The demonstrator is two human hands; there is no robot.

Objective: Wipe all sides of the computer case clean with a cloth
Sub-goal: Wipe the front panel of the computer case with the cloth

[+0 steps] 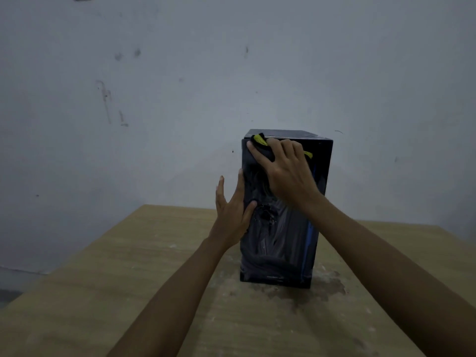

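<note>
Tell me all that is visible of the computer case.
The computer case is a tall black box with a glossy, glass-like near panel that shows dim cables inside and a blue streak. It stands upright on the wooden table. The left hand braces its left edge, thumb on the panel; the right hand presses a dark, yellow-edged cloth near its top.

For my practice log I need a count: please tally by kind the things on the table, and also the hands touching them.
Computer case: 1
Cloth: 1
Hands: 2 (left hand, right hand)
Total: 4
</note>
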